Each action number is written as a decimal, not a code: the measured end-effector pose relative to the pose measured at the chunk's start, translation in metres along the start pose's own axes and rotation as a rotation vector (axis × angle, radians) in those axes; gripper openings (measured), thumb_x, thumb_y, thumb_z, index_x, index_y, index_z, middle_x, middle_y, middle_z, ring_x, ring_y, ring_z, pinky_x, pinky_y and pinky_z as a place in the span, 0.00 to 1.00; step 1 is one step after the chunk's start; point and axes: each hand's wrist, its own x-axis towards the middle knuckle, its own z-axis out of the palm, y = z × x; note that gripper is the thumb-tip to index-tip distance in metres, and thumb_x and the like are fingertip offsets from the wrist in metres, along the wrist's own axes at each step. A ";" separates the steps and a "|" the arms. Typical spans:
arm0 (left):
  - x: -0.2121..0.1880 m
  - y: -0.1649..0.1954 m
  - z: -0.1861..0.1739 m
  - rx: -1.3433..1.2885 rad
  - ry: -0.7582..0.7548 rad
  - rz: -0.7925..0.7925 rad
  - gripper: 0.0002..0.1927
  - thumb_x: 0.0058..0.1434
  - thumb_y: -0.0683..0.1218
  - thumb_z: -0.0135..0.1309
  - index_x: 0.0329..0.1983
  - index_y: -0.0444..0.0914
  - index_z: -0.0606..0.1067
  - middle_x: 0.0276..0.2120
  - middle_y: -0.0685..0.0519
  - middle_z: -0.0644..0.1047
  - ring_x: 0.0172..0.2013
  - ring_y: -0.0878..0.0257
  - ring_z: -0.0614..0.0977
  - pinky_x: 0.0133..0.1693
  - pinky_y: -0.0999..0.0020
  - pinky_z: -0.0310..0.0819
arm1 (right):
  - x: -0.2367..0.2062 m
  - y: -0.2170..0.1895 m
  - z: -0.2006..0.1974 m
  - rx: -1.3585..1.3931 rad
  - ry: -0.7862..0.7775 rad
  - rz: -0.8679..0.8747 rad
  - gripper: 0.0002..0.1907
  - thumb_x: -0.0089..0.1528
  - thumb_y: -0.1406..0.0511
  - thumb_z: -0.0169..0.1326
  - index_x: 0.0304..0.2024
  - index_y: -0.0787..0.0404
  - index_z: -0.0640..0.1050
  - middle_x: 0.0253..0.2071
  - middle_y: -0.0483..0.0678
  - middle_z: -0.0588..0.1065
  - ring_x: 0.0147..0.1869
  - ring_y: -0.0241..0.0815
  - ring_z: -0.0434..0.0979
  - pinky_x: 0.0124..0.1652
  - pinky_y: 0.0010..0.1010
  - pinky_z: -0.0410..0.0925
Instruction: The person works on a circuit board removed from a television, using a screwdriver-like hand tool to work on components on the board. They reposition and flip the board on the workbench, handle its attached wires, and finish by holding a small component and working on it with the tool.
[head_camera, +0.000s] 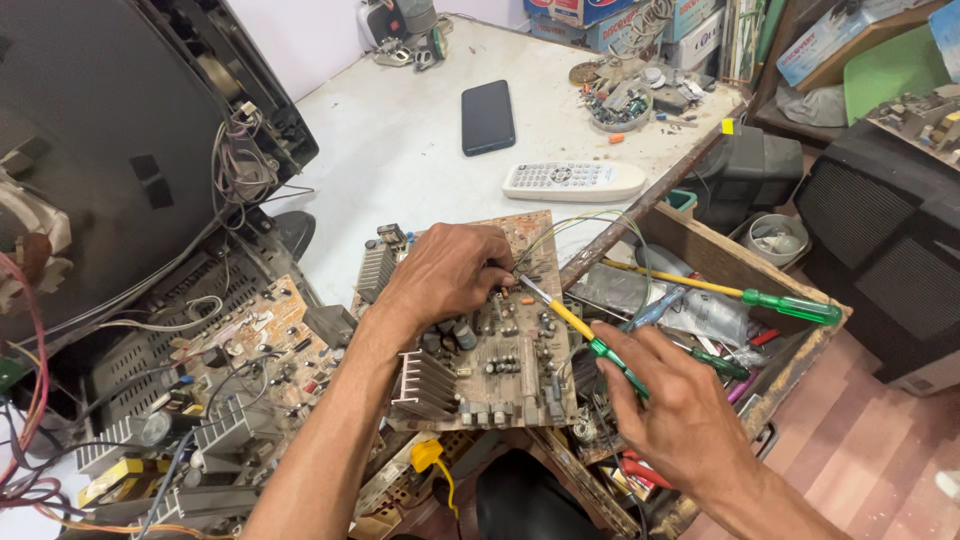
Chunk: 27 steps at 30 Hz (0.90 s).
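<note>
Head view — the left hand (450, 275) lies palm down on a circuit board (500, 350), fingers curled and bunched at the board's upper middle, pressing or pinching among the small components; exactly what the fingertips have hold of cannot be told. The board sits tilted at the near edge of the white tabletop (400, 140), partly over an open wooden drawer (740, 265), with finned heat sinks along its left and lower edges.

The right hand (665, 395) is loosely closed around a screwdriver (575, 325) with a yellow-and-green handle — thumb and first fingers grip it, the other fingers spread and half open. The tip points up-left and meets the board just beside the left hand's fingertips.

In the drawer lies a second screwdriver (760, 298), yellow shaft, green handle, among loose tools and bags. Farther back on the tabletop are a dark phone (488, 116) lying flat and a white remote control (574, 181), near each other. To the left stands an opened television chassis (180, 390) with exposed boards and wiring.
</note>
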 end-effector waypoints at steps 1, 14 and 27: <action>-0.001 -0.001 0.000 0.003 0.018 0.033 0.04 0.56 0.45 0.62 0.33 0.41 0.82 0.34 0.55 0.83 0.34 0.56 0.84 0.37 0.58 0.75 | 0.000 0.002 -0.001 0.024 0.000 -0.022 0.21 0.58 0.68 0.58 0.54 0.62 0.79 0.30 0.53 0.75 0.25 0.48 0.76 0.28 0.42 0.69; -0.002 -0.003 -0.001 0.045 0.056 0.128 0.05 0.56 0.46 0.63 0.33 0.40 0.82 0.34 0.54 0.82 0.34 0.53 0.83 0.36 0.55 0.75 | 0.028 0.031 -0.018 -0.056 -0.131 0.012 0.21 0.57 0.64 0.58 0.53 0.54 0.82 0.34 0.51 0.80 0.34 0.51 0.80 0.38 0.43 0.71; -0.002 -0.001 -0.002 0.055 0.068 0.149 0.06 0.55 0.45 0.63 0.33 0.38 0.82 0.35 0.53 0.82 0.35 0.51 0.83 0.36 0.55 0.74 | 0.084 0.060 -0.045 -0.158 -0.270 -0.213 0.20 0.55 0.62 0.59 0.50 0.49 0.83 0.45 0.49 0.83 0.40 0.54 0.83 0.42 0.43 0.73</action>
